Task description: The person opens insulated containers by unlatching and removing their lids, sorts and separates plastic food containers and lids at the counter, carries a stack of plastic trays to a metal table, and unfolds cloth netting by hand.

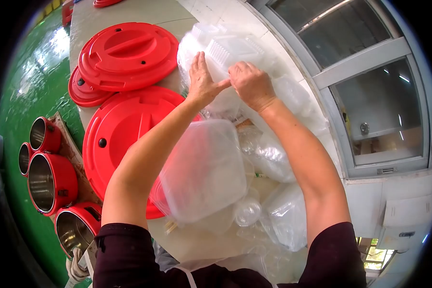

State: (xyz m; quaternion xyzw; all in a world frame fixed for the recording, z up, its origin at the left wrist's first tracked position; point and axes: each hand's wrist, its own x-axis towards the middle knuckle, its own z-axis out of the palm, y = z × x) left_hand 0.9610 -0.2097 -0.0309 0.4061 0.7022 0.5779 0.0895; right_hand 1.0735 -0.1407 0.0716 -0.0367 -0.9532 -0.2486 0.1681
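Note:
Both my hands are at a clear plastic bag of transparent ridged containers near the far right of the counter. My left hand has its fingers spread against the bag's near side, thumb pointing right. Close beside that thumb, my right hand is closed, with its fingers curled at the bag; what it pinches is too small to make out. Nearer to me, between my forearms, lies a translucent rectangular lid or tray. Large round red lids are stacked left of my left hand.
Red steel-lined pots stand low on the left over a green floor. More clear containers and a plastic-wrapped bundle lie near my right forearm. A framed window is on the right wall.

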